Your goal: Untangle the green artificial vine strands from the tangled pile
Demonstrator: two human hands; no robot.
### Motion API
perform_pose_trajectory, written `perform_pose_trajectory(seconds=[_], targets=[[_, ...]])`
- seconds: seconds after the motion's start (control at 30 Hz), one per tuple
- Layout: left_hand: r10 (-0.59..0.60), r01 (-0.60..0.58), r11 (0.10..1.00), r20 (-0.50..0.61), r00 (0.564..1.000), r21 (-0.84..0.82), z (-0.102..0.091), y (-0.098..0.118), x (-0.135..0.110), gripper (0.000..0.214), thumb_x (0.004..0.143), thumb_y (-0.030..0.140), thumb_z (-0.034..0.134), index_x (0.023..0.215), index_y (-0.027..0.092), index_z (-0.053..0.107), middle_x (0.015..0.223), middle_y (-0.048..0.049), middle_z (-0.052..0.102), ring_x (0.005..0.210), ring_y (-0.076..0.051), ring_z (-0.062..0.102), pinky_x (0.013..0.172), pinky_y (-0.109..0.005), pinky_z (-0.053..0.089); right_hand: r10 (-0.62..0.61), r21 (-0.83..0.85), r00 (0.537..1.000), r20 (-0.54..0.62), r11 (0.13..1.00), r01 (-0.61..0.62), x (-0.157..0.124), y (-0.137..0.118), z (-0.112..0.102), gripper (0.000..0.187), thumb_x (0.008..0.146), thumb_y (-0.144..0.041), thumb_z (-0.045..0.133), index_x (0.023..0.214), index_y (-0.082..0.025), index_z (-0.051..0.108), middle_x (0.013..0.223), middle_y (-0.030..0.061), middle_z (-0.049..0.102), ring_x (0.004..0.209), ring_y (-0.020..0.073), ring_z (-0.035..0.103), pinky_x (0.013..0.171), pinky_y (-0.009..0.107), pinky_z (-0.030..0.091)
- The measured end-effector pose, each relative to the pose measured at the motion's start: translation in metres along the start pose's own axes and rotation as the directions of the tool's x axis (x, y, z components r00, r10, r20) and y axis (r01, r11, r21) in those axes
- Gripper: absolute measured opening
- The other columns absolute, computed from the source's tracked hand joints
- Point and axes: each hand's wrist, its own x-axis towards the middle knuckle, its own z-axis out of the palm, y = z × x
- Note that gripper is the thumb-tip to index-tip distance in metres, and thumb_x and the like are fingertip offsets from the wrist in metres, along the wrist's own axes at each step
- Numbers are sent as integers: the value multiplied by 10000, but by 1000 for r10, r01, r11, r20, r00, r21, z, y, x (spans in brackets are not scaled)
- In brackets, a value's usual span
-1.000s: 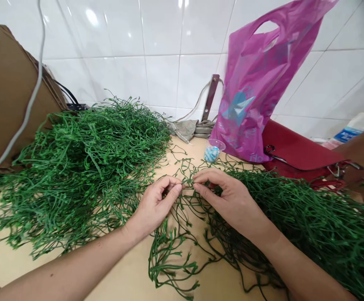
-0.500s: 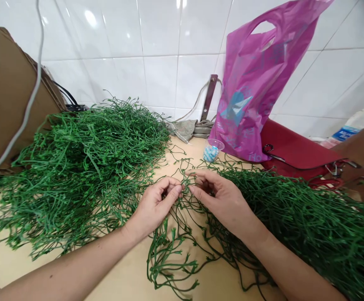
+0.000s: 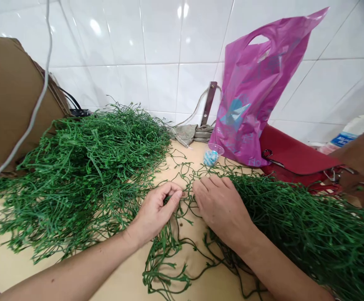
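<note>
Thin green artificial-looking stems with small forked tips lie over the tabletop. My left hand [image 3: 157,207] is closed, thumb against forefinger, on some green stems [image 3: 167,200]. Below it hangs or lies a loose bunch of stems [image 3: 166,261]. Just to the right, my right hand [image 3: 221,207] shows its back, with the fingers curled down toward the table; what they hold, if anything, is hidden. A large heap of stems [image 3: 106,154] spreads out left of my hands, and another heap [image 3: 301,221] lies beside and beyond my right forearm.
Behind my hands stands a small clear cup [image 3: 211,155] with blue-and-white contents. A purple plastic bag [image 3: 251,92] leans on the tiled wall next to a red bag [image 3: 298,150]. A cardboard box [image 3: 12,100] with a grey cable [image 3: 40,100] bounds the left side.
My right hand has turned from an open-sided pinch to back-up with curled fingers, moving slightly away from my left hand. The loose bunch below has shifted a little left. The view has tilted slightly.
</note>
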Motion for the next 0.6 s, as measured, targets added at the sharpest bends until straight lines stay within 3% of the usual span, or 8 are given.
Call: perform_pose_trajectory(seconds=[0.07,0.2,0.3,0.37,0.47,0.53,0.6], targets=[[13,-13,1000,8,1000,7,3,0,0,264,993,378,445,835,198,557,718,19,510,689,-138,479,656,-251,386,20,-80,1000,7,997,-19,2,0,-2,172,874,-49,526,835,-197,605,747,66,625,755,256,518,705,374,287],[27,-27,1000,5,1000,-5,6,5,-3,262,1004,376,431,838,201,534,681,38,445,649,-132,426,623,-249,352,47,-88,999,-19,995,-48,5,5,-5,203,860,-22,532,799,-207,589,690,47,620,706,242,541,681,361,268],[25,-27,999,-48,999,-40,1,8,-4,248,1003,372,438,857,199,539,708,32,453,685,-137,438,651,-247,366,64,-123,998,-27,990,-67,1,30,-8,230,881,-19,486,804,-209,590,658,42,619,672,239,555,654,355,252],[-9,-2,996,-133,991,-84,-4,7,-2,239,997,371,447,855,199,534,751,21,477,735,-144,459,684,-247,384,168,-158,985,-35,972,-172,-3,55,-13,246,901,-35,445,807,-208,593,610,41,599,600,231,532,612,350,227],[-70,41,988,-197,978,-147,-5,2,3,253,991,376,452,820,200,514,769,16,482,750,-147,460,698,-251,395,354,-25,935,8,935,-354,-7,79,-22,236,949,-181,471,733,-234,547,477,-22,473,448,189,426,545,334,188],[-71,45,986,-157,985,-159,-1,-2,6,254,988,380,452,816,202,512,750,21,461,724,-144,443,687,-255,393,319,150,937,141,929,-339,-6,75,-27,302,961,-246,492,661,-241,523,502,-26,498,465,173,452,540,313,249],[-46,29,988,-116,992,-149,4,-4,7,228,977,377,471,842,203,532,753,20,458,725,-146,441,693,-259,394,227,296,950,214,912,-285,-5,58,-29,262,933,-255,558,672,-233,578,651,6,621,638,197,575,629,307,363]])
